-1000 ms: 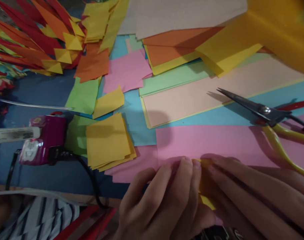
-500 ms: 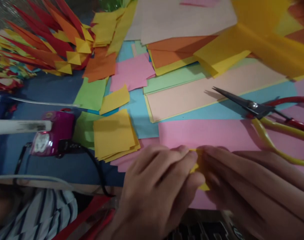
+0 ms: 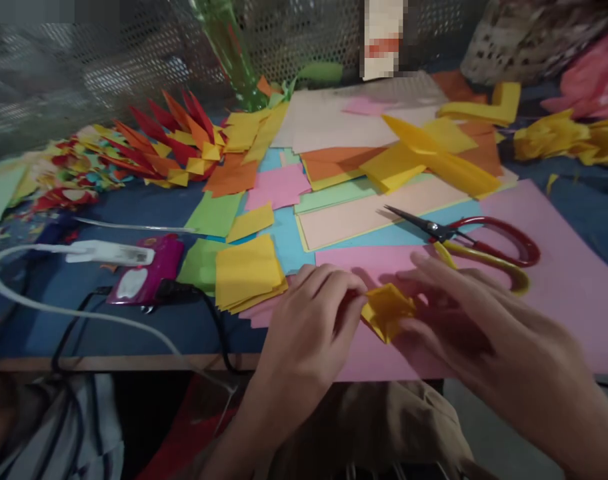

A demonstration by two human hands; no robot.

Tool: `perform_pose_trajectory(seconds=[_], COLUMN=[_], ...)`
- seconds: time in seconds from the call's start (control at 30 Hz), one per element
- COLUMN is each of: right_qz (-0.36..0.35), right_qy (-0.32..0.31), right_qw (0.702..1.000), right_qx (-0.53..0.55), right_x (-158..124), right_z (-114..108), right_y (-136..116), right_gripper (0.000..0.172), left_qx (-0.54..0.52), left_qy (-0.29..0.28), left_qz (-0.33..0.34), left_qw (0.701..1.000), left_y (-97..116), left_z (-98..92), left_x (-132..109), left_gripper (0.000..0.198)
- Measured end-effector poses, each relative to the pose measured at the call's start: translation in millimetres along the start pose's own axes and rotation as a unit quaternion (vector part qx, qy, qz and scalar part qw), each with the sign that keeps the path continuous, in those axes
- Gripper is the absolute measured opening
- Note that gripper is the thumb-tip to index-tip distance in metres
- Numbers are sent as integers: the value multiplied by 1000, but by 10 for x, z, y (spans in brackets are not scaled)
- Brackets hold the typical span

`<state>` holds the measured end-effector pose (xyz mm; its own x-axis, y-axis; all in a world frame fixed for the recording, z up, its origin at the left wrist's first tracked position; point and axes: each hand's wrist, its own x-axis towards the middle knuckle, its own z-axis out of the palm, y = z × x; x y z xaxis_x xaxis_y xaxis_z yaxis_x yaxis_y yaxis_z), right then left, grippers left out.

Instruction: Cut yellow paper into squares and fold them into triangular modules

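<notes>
A small folded yellow paper (image 3: 388,310) is between my two hands, over the pink sheet near the table's front edge. My left hand (image 3: 314,320) pinches its left corner between thumb and fingertips. At the right corner, my right hand (image 3: 489,340) holds it loosely between the thumb and a finger, with the index finger raised apart. Just beyond my right hand lie scissors (image 3: 437,230) with one red and one yellow handle, blades pointing left. A stack of yellow paper squares (image 3: 249,273) lies left of my left hand.
Strips and squares of coloured paper spread across the middle. Pieced red, orange and yellow folded paper (image 3: 184,143) stands at the back left. A magenta box (image 3: 149,280) with cables sits left. Behind are a green bottle (image 3: 231,57) and a yellow paper shape (image 3: 429,157).
The view has tilted up, showing more of the table's far side. My hands have drawn apart slightly, uncovering the folded yellow paper they were pressed around.
</notes>
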<state>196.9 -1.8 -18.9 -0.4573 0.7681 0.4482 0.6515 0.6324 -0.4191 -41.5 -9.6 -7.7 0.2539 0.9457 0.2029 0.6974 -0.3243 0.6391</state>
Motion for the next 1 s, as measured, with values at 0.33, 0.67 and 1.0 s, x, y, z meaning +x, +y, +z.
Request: perform_pose_trajectory(seconds=[0.33, 0.67, 1.0], right_qz=[-74, -82, -182], right_qy=[-15, 2, -25], right_qw=[997, 997, 982], right_qx=[12, -10, -39], right_x=[-55, -46, -102], right_z=[53, 42, -36], right_y=[138, 89, 129], right_gripper=[29, 28, 32], left_qx=[-43, 50, 210], left_qy=[-14, -41, 21], left_qz=[52, 131, 247], left_qw=[998, 989, 946], left_y=[-65, -103, -90], left_z=[-75, -52, -61], left_x=[-46, -81, -140], left_gripper=[9, 31, 17])
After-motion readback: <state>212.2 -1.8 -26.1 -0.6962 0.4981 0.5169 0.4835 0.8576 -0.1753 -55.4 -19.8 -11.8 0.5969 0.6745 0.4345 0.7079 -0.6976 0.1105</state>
